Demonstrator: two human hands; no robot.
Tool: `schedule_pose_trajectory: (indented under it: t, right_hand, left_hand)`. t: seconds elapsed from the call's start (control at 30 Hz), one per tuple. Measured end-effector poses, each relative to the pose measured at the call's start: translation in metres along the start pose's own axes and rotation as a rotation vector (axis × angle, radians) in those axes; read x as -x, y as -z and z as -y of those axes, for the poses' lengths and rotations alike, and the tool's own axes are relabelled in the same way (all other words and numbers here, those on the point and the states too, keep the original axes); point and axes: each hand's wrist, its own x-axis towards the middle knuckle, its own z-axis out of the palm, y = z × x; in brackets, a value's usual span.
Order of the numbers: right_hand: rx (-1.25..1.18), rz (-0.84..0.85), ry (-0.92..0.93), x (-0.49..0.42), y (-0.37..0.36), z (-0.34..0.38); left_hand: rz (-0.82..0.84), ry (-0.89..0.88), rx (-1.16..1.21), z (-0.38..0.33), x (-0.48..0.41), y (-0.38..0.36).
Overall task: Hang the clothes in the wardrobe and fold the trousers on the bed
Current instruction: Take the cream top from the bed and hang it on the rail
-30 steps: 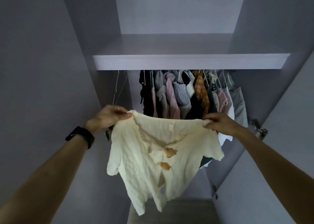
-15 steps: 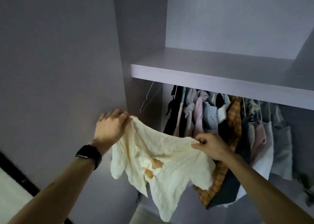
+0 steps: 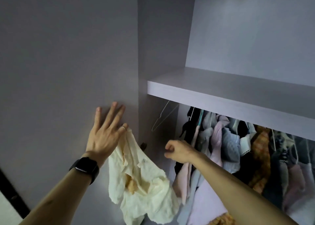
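Two hands: left hand (image 3: 104,136), right hand (image 3: 179,151). One shirt (image 3: 144,190), one bare hanger (image 3: 162,117), one shelf (image 3: 221,98), one watch (image 3: 85,166), one ring (image 3: 123,127). Hung clothes (image 3: 230,148), right, are too bunched to count.

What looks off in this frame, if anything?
The cream crinkled shirt has orange-brown blotches near its front, possibly stains. It hangs bunched from the left hand alone, not on a hanger; the right hand is curled and apart from it. An empty wire hanger hangs under the pale wardrobe shelf.
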Motion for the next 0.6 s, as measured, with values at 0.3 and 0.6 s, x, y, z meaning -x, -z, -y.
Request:
schedule_pose_trajectory:
  t: [0.3,0.6]
  right_hand:
    - [-0.345,-0.380,-0.158,-0.126,-0.009,0.037]
    - [-0.713,-0.693,-0.293,-0.212,-0.058,0.040]
  left_hand:
    - [-0.147,-0.167,-0.336,0.021,-0.005,-0.024]
    - [-0.117,-0.174,-0.485,0.019,-0.008,-0.041]
